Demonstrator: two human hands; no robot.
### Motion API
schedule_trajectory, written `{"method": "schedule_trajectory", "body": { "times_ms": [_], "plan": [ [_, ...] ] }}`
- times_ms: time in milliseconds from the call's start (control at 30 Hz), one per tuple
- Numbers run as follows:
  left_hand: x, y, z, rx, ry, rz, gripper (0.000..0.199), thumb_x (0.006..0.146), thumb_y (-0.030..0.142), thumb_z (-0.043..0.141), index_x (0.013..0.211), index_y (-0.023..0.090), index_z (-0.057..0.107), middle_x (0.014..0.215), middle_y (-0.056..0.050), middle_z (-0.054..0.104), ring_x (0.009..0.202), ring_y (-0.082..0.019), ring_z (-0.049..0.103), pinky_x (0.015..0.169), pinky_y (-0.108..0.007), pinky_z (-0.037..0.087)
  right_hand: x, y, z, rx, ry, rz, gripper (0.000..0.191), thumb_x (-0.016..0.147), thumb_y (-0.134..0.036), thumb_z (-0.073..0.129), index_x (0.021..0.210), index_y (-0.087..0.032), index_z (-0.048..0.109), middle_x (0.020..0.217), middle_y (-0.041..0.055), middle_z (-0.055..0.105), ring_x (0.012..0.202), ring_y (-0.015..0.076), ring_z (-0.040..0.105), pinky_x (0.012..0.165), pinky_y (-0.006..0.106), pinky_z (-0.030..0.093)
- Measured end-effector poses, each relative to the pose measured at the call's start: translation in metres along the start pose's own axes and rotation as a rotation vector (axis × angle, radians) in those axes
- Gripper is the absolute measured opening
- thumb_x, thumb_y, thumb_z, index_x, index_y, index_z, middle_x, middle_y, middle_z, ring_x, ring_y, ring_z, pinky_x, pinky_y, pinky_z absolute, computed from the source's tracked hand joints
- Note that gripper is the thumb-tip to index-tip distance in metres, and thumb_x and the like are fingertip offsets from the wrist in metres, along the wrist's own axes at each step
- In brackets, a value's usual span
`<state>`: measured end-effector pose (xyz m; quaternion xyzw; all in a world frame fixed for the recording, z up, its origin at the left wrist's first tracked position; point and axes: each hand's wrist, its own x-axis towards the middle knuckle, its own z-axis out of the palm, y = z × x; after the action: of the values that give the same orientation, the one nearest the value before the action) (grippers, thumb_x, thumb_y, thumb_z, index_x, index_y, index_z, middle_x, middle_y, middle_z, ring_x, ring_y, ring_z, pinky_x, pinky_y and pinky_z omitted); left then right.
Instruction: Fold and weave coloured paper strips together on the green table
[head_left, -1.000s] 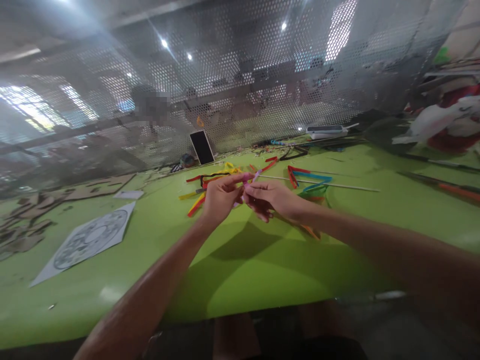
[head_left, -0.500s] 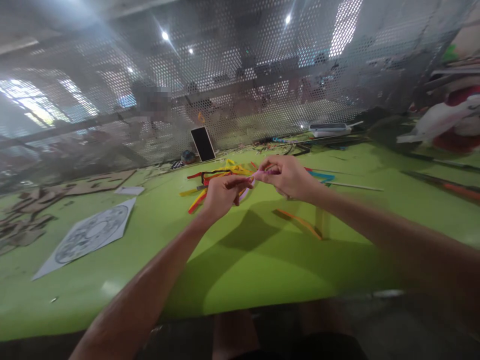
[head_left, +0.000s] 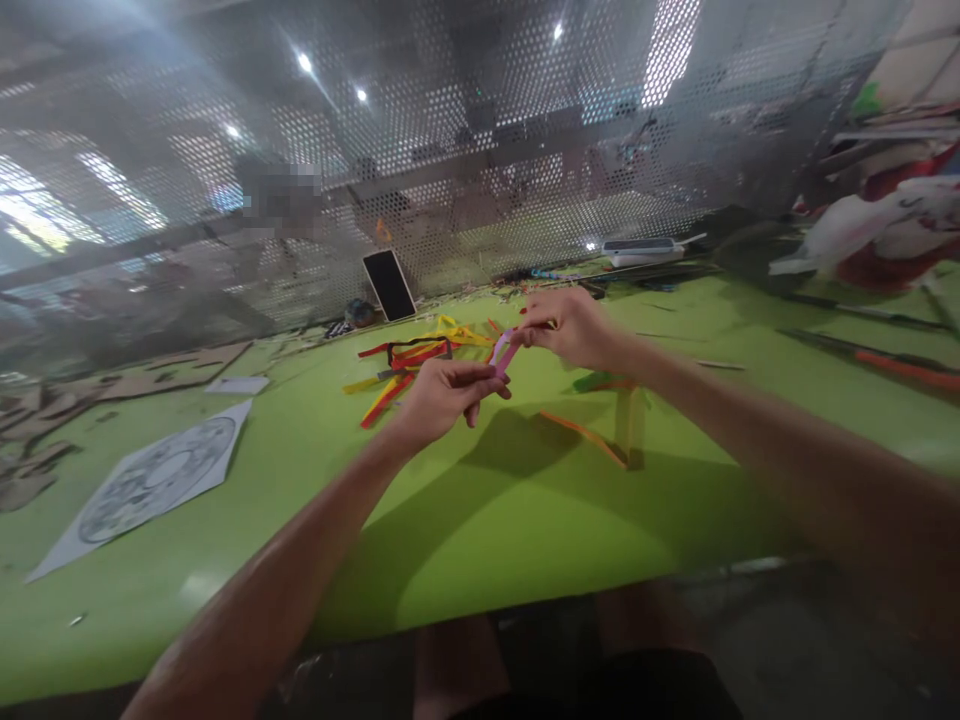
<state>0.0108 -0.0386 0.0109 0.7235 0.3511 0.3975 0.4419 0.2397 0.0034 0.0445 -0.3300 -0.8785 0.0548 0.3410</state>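
Between my hands is a pink-purple strip (head_left: 505,357), bent into a narrow loop. My left hand (head_left: 448,398) pinches its lower end between thumb and fingers. The upper end is gripped by the fingertips of my right hand (head_left: 562,325). Both hands are raised a little over the green table (head_left: 480,540). Just behind my left hand lies a loose pile of red, yellow and dark strips (head_left: 405,358). An orange strip (head_left: 581,431), folded at an angle, rests below my right hand. Part of a green strip (head_left: 592,382) shows under my right wrist.
On the left lie a paper with a printed round pattern (head_left: 161,470) and cut cardboard pieces (head_left: 142,375). A dark-screened tablet (head_left: 389,285) leans on the perforated metal screen (head_left: 480,180). A white tray (head_left: 641,252) stands behind, and an orange-handled tool (head_left: 904,368) lies at right.
My hands have moved slightly apart, and the pink-purple strip now shows as an open loop between them. The whole view has shifted a little, with things appearing further left.
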Motion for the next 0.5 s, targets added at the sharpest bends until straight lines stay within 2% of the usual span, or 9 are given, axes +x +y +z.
{"method": "schedule_trajectory", "body": {
  "times_ms": [133,300,433,500],
  "plan": [
    [0.001,-0.001,-0.004,0.043,0.0,0.005,0.027,0.079,0.039,0.077,0.09,0.014,0.079,0.081,-0.009,0.076,0.038,-0.004,0.045,0.035,-0.018,0.044,0.003,-0.003,-0.01,0.07,-0.004,-0.029,0.049,0.09,-0.056,0.059,0.057,-0.02,0.062,0.058,0.0007,0.044,0.064,0.0155,0.039,0.064,0.031,0.028],
    [0.002,-0.004,-0.008,0.062,-0.023,-0.011,0.029,0.078,0.038,0.078,0.091,0.012,0.078,0.08,-0.01,0.077,0.039,-0.004,0.045,0.036,-0.017,0.043,-0.001,-0.002,-0.014,0.12,0.007,-0.012,0.046,0.09,-0.051,0.061,0.055,-0.02,0.061,0.056,-0.0005,0.041,0.059,0.0131,0.035,0.059,0.03,0.024],
    [-0.001,-0.002,-0.007,0.04,-0.058,-0.031,0.03,0.078,0.039,0.078,0.088,0.011,0.079,0.08,-0.012,0.077,0.041,-0.005,0.048,0.038,-0.019,0.045,-0.001,0.014,-0.006,0.15,-0.059,0.041,0.042,0.09,-0.046,0.061,0.058,-0.019,0.062,0.059,-0.0002,0.048,0.059,0.0127,0.04,0.059,0.029,0.028],
    [-0.002,0.001,-0.008,0.018,-0.042,-0.019,0.028,0.079,0.039,0.077,0.088,0.012,0.079,0.081,-0.011,0.077,0.041,-0.005,0.048,0.039,-0.02,0.045,0.0,0.019,0.001,0.055,-0.089,0.021,0.037,0.092,-0.042,0.059,0.063,-0.019,0.063,0.065,0.002,0.055,0.065,0.0151,0.047,0.063,0.029,0.033]
  ]
}}
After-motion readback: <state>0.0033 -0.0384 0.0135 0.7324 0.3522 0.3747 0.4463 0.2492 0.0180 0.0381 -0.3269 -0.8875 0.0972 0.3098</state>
